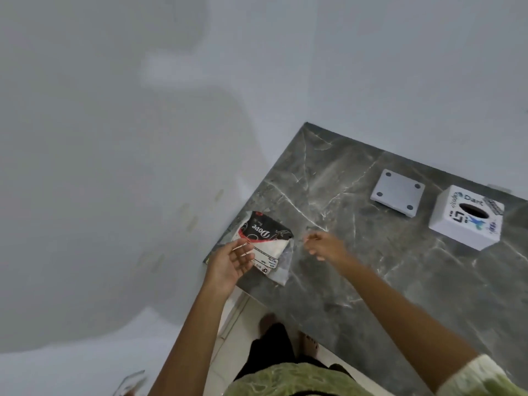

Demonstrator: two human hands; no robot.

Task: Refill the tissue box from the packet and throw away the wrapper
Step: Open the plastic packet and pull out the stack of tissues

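Observation:
A tissue packet (264, 241) with a black, red and white printed wrapper lies at the near left corner of the dark marble table (357, 252). My left hand (230, 262) rests over its left edge, fingers spread, touching it. Just to the right of the packet hovers my right hand (323, 245), fingers loosely curled and holding nothing I can see. The white cube tissue box (465, 217) with an oval slot on top and printed logos stands at the table's far right. Its white square lid or base plate (397, 192) with round feet lies upside down beside it.
White walls surround the table on the left and behind. Pale floor tiles and my feet (310, 342) show below the table's near edge. A shiny object (130, 382) sits at the bottom left, cut off by the frame.

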